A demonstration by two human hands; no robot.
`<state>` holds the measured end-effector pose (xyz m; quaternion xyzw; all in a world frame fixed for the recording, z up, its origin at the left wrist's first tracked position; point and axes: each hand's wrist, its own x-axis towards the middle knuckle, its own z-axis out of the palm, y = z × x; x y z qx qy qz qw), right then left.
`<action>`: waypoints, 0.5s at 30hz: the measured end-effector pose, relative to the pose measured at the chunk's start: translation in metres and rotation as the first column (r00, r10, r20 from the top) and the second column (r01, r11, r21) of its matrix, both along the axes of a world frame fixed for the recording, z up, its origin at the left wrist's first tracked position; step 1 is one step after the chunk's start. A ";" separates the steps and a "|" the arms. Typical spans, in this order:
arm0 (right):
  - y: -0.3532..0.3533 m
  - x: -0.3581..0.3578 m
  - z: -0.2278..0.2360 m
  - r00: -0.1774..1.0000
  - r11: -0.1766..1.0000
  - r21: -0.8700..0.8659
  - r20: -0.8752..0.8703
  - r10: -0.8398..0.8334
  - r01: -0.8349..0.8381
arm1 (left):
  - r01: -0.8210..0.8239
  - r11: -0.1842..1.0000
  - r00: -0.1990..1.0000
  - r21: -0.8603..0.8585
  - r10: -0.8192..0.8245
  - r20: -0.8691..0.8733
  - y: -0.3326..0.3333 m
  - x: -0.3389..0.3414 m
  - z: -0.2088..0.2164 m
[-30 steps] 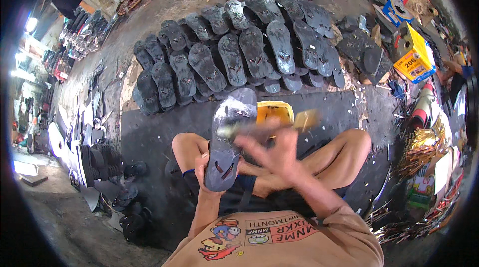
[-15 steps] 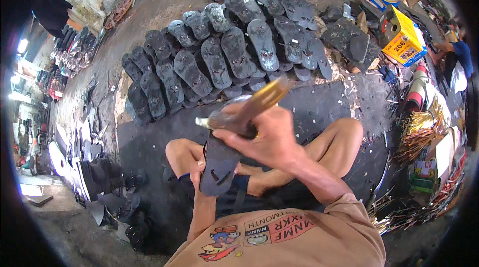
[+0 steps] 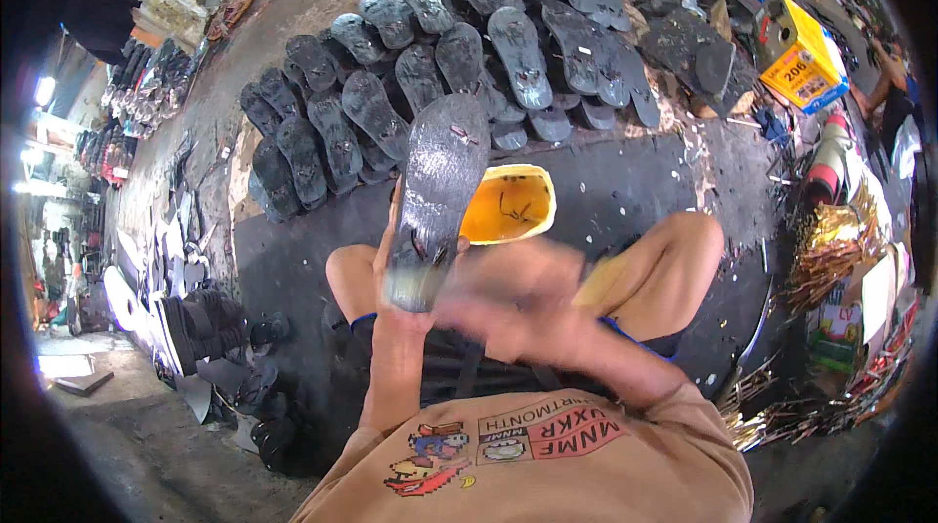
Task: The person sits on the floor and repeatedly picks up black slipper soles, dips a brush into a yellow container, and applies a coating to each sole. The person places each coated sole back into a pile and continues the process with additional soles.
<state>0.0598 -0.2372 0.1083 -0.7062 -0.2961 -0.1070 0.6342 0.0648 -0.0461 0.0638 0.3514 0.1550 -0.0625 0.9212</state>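
Observation:
My left hand (image 3: 401, 321) is closed around a black sandal sole (image 3: 445, 166), held up toe end away from me. Its upward face shines as if wet, and small slots show near both ends. Across the heel end sweeps my right hand (image 3: 518, 313), smeared by motion, closed on a brush (image 3: 611, 274) whose pale handle shows only as a blur. The brush's tip is a whitish smear over the heel. Just right of the sole, between my legs and the sandal rows, stands a yellow tub (image 3: 547, 200) of amber liquid, with a dark thin shape inside.
Rows of black sandal soles (image 3: 521, 54) lie stacked beyond a dark mat (image 3: 635, 181). At the right are a yellow-and-blue box (image 3: 806, 68), bundled thin strips (image 3: 831, 239) and another person's arm (image 3: 884, 78). Dark sole pieces (image 3: 200, 332) stand at the left.
The sole has been raised and moved away from me, its glossy face now showing. My right hand with the brush has dropped toward the heel, uncovering the yellow tub.

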 end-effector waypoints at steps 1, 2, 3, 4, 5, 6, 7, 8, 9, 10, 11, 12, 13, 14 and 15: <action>-0.001 0.024 0.005 0.973 0.981 0.028 -0.139 -0.186 0.191 | 0.073 0.977 0.997 -0.202 -0.070 0.023 0.012 -0.009 -0.010; -0.002 0.047 0.010 0.892 0.928 0.039 -0.294 -0.343 0.370 | 0.071 0.991 0.987 -0.110 -0.053 0.154 -0.006 -0.007 -0.002; 0.009 0.046 0.009 0.903 0.947 0.055 -0.324 -0.283 0.317 | -0.014 0.988 1.000 -0.153 0.014 -0.003 -0.010 -0.003 0.005; 0.018 0.040 0.009 0.904 0.960 0.071 -0.360 -0.229 0.271 | -0.099 0.979 0.983 -0.180 0.067 -0.172 -0.013 -0.001 0.010; 0.026 0.007 -0.009 0.909 0.991 -0.124 -0.405 -0.096 0.049 | -0.028 0.945 0.997 0.326 0.003 0.078 -0.007 0.004 0.004; 0.027 -0.017 0.000 0.997 0.995 0.095 -0.076 -0.007 0.014 | -0.033 0.973 0.994 0.229 0.008 0.108 -0.008 0.013 0.008; 0.038 -0.030 -0.003 1.000 0.986 0.165 0.003 -0.008 0.008 | -0.048 0.990 0.991 0.134 0.030 0.128 -0.006 0.017 0.011; 0.036 -0.029 -0.010 0.991 0.975 0.222 -0.132 0.034 -0.003 | -0.077 0.883 0.980 0.464 -0.020 0.200 -0.010 0.015 0.013; 0.035 -0.031 -0.012 0.958 0.956 0.292 -0.278 0.074 0.011 | -0.121 0.668 0.964 0.734 -0.096 0.246 -0.013 0.014 0.014; 0.028 -0.014 -0.004 0.903 0.960 0.267 -0.427 0.037 0.087 | -0.135 0.740 0.955 0.659 -0.080 0.287 -0.012 0.013 0.010; 0.024 0.003 0.004 0.826 0.960 0.238 -0.564 0.011 0.150 | -0.092 0.922 0.957 0.376 -0.022 0.289 -0.006 0.009 -0.005; 0.024 0.019 0.012 0.844 0.953 0.136 -0.511 -0.165 0.269 | -0.064 0.984 0.959 0.166 0.015 0.281 -0.002 0.009 -0.016; 0.022 0.007 0.005 0.919 0.981 0.058 -0.362 -0.154 0.187 | -0.051 0.995 0.964 0.083 0.027 0.266 0.002 0.010 -0.024; 0.019 -0.008 -0.008 0.970 0.991 -0.034 -0.204 -0.131 0.127 | -0.072 0.997 0.979 0.003 0.071 0.189 -0.005 0.014 -0.011; 0.020 -0.013 -0.023 0.965 0.965 0.003 0.024 -0.263 0.263 | -0.112 0.991 0.986 -0.070 0.119 0.116 -0.011 0.016 0.001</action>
